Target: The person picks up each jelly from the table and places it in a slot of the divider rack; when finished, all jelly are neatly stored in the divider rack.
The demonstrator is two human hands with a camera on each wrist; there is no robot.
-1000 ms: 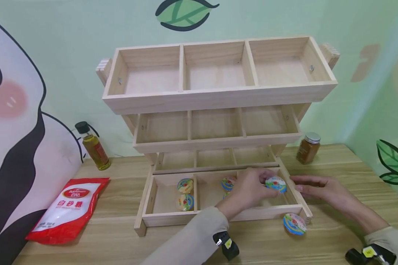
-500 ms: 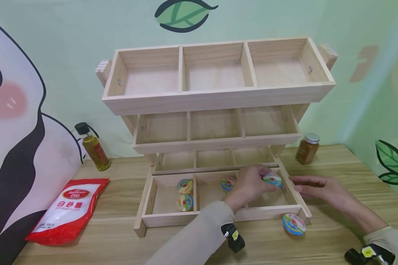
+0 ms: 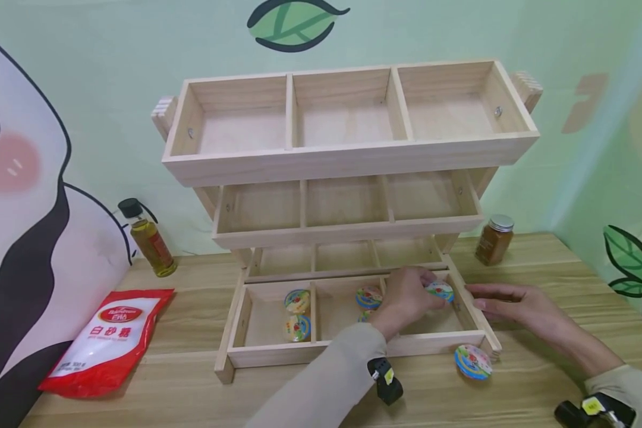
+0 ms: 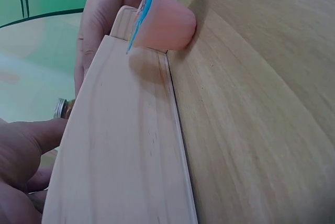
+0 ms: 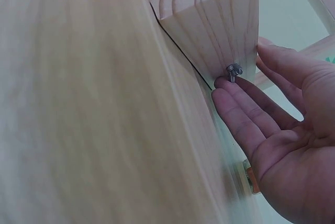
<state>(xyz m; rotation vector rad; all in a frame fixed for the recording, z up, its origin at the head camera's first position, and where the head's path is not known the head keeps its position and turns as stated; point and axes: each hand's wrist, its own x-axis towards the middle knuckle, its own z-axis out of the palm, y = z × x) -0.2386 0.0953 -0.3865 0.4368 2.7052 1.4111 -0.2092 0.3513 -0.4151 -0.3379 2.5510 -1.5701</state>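
Observation:
In the head view my left hand (image 3: pixel 409 300) pinches a jelly cup (image 3: pixel 440 290) with a colourful lid, inside the right compartment of the rack's bottom tray (image 3: pixel 353 351). The left wrist view shows those fingers partly hidden behind the tray's front board (image 4: pixel 120 140). My right hand (image 3: pixel 519 303) touches the rack's right side with fairly straight fingers. In the right wrist view its fingertips lie by a small metal bolt (image 5: pixel 234 70) on the wooden side. Another jelly cup (image 3: pixel 473 362) lies tilted on the table at the tray's front right corner; its pink body (image 4: pixel 167 22) shows in the left wrist view.
Two jelly cups (image 3: pixel 298 315) sit in the left compartment, others (image 3: pixel 369 296) in the middle one, partly behind my left hand. Upper wooden trays (image 3: pixel 353 166) overhang the bottom one. A sugar bag (image 3: pixel 109 342) and oil bottle (image 3: pixel 152 244) stand left, a brown jar (image 3: pixel 494 239) right.
My left forearm has swung to the right, and the pinched jelly cup has shifted slightly left and lower in the right compartment. The right hand stays in place at the rack's side.

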